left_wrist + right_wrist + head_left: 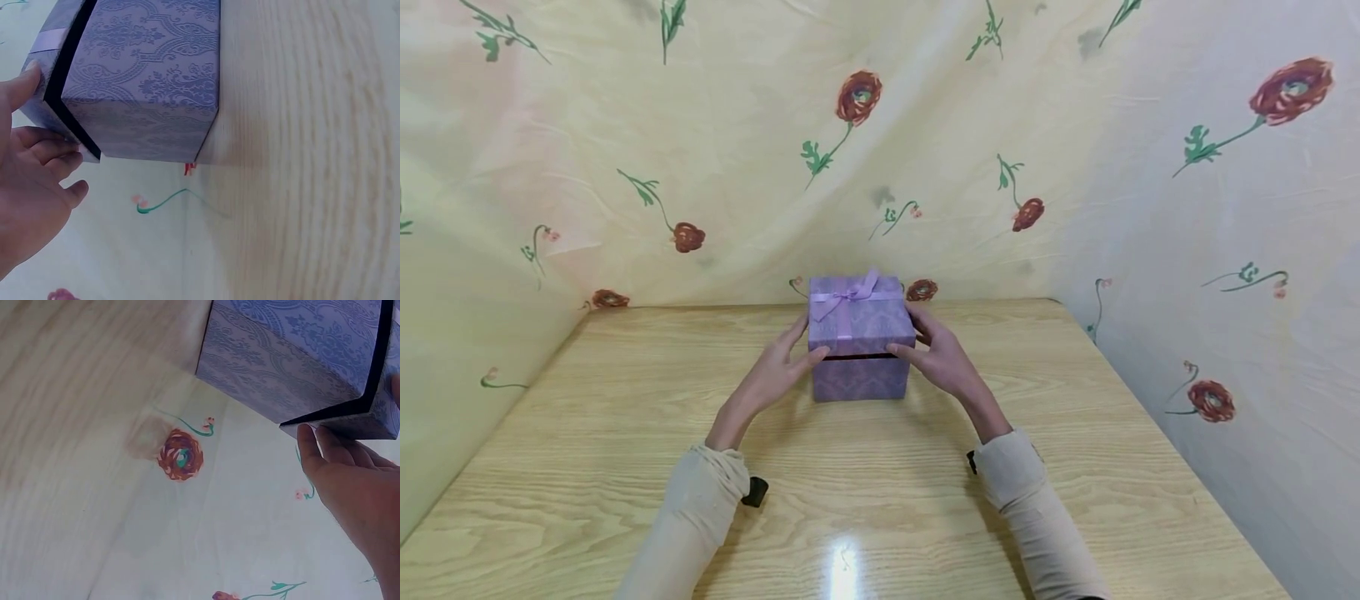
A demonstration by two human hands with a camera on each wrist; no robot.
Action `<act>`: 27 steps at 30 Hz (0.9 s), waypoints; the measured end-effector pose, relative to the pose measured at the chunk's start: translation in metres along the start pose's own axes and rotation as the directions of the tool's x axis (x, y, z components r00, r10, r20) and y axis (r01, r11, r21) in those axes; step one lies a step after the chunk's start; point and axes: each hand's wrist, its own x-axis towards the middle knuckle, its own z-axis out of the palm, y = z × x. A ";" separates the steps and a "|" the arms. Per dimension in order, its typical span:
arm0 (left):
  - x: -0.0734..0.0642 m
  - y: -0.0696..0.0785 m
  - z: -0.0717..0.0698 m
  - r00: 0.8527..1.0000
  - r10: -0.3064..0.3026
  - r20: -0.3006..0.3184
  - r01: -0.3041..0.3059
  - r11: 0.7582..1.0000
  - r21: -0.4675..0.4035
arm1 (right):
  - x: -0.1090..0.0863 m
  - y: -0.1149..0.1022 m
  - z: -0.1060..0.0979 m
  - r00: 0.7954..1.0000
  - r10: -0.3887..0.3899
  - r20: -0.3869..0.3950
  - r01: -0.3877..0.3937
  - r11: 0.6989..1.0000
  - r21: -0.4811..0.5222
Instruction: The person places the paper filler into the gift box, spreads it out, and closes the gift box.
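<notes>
A purple patterned gift box stands at the back of the table. Its lid carries a lilac ribbon bow and sits slightly raised, a dark band showing beneath its front edge. My left hand grips the lid's left side, thumb at the front and fingers along the side. On the opposite side, my right hand holds the lid in the same way. In the left wrist view the dark gap separates the lid from the box body. The right wrist view shows fingers under the lid's edge.
The box rests on a light wood-grain table. Behind it, close to the box, hangs a cream cloth printed with red flowers, which also lines the left and right sides. Dark pieces show by both cuffs.
</notes>
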 end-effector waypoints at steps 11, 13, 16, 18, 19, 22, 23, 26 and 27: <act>-0.002 -0.006 0.000 0.999 0.023 0.039 -0.023 1.000 -0.009 | -0.003 0.001 0.003 1.000 0.021 0.008 -0.021 0.999 -0.038; -0.002 -0.006 0.000 0.999 0.023 0.045 -0.023 1.000 -0.016 | -0.004 0.001 0.002 0.999 0.032 0.013 -0.032 0.999 -0.041; -0.003 -0.005 0.000 0.998 0.018 0.054 -0.017 1.000 -0.022 | -0.006 0.002 0.002 0.999 0.044 0.019 -0.043 0.998 -0.040; -0.003 -0.004 0.000 0.998 0.011 0.059 -0.010 1.000 -0.024 | -0.007 0.001 0.001 0.999 0.044 0.020 -0.043 0.998 -0.038; -0.003 -0.004 0.000 0.998 0.009 0.061 -0.008 1.000 -0.021 | -0.007 0.002 0.001 0.999 0.042 0.021 -0.041 0.998 -0.037; -0.003 -0.004 -0.001 0.998 0.004 0.066 -0.003 1.000 -0.014 | -0.008 0.002 0.000 0.999 0.033 0.022 -0.032 0.999 -0.044; -0.003 -0.004 -0.001 0.998 0.004 0.067 -0.003 1.000 -0.011 | -0.008 0.003 0.000 0.999 0.032 0.023 -0.031 0.998 -0.052; -0.004 -0.006 -0.001 0.997 -0.004 0.081 0.005 1.000 -0.008 | -0.009 0.005 0.000 0.999 0.034 0.029 -0.032 0.996 -0.079; -0.004 -0.006 -0.001 0.996 -0.008 0.085 0.009 1.000 -0.007 | -0.010 0.006 0.001 0.999 0.035 0.030 -0.032 0.996 -0.086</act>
